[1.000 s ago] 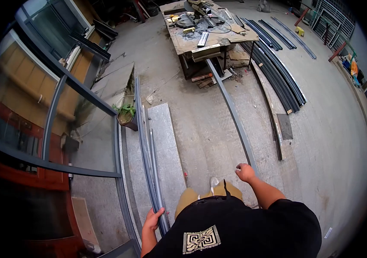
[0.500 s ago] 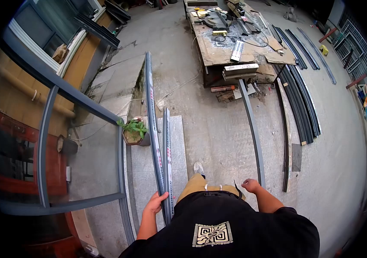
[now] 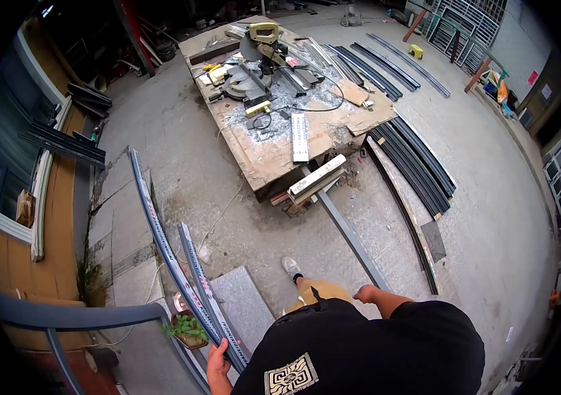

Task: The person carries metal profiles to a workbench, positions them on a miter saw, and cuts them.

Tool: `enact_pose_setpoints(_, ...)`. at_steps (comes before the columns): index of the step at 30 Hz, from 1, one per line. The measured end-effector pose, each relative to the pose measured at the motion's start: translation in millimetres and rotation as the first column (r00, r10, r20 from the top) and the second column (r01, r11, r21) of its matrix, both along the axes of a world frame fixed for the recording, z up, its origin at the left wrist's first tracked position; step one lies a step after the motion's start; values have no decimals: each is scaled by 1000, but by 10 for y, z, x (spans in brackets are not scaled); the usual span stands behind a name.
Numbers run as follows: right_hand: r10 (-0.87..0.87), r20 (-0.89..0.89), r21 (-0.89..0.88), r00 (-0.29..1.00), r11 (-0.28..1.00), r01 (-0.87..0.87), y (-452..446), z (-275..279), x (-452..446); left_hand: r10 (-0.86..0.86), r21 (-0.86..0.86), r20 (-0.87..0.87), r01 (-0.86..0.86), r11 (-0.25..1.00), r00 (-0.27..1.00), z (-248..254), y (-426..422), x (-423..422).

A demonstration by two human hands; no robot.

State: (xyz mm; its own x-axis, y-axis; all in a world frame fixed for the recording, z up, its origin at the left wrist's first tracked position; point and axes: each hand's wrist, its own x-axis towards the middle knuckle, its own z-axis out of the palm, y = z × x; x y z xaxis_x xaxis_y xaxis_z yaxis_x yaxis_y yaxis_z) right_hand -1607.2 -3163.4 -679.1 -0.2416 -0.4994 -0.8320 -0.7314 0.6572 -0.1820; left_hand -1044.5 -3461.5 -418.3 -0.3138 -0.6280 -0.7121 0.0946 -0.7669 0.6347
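Two long dark metal profiles with printed white film lie side by side in my left hand (image 3: pixel 218 361). The longer profile (image 3: pixel 155 227) reaches far forward on the left, and the shorter profile (image 3: pixel 193 259) runs just right of it. My left fingers close round them near their rear end. My right hand (image 3: pixel 364 293) hangs by my hip with its fingers curled and no object visible in it. Close beside it is a grey metal bar (image 3: pixel 349 242), whose far end goes under the workbench's end.
Ahead stands a wooden workbench (image 3: pixel 254 158) bearing a mitre saw (image 3: pixel 254 72). Dark profiles (image 3: pixel 412 164) lie on the floor at right. A potted plant (image 3: pixel 187 327) and a grey frame (image 3: pixel 76 316) stand close on the left, near the profiles.
My view has turned right, and the workbench now appears nearer and more central. The held profiles have come forward with me, still in my left hand. My feet have stepped.
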Motion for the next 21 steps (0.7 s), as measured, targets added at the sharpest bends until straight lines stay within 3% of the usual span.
enact_pose_setpoints(1,-34,-49,-115,998,993,28,-553,226,-42,8,4,-2,-8,1000,1000,-5,-260,-175)
enact_pose_setpoints(4,-145,51,-271,988,950,153,-2165,884,-254,34,9,40,-34,999,999,140,-890,-403)
enact_pose_setpoints(7,-45,136,-391,990,915,95,-3481,1332,-413,69,-51,41,-67,996,997,207,-1472,-679)
enact_pose_setpoints(10,-30,253,-525,967,836,163,-4535,1594,-531,118,-67,28,-116,991,993,428,-2069,-967)
enact_pose_setpoints(12,-34,279,-581,960,789,197,-5188,2009,-530,45,-62,46,-42,997,998,393,-2543,-1000)
enact_pose_setpoints(15,-56,382,-624,922,721,302,-5990,2078,-465,-3,-73,62,7,997,998,358,-3344,-1037)
enact_pose_setpoints(21,-121,485,-519,866,757,397,-7326,1925,-132,-2,-76,-21,1,997,1000,152,-5290,-1153)
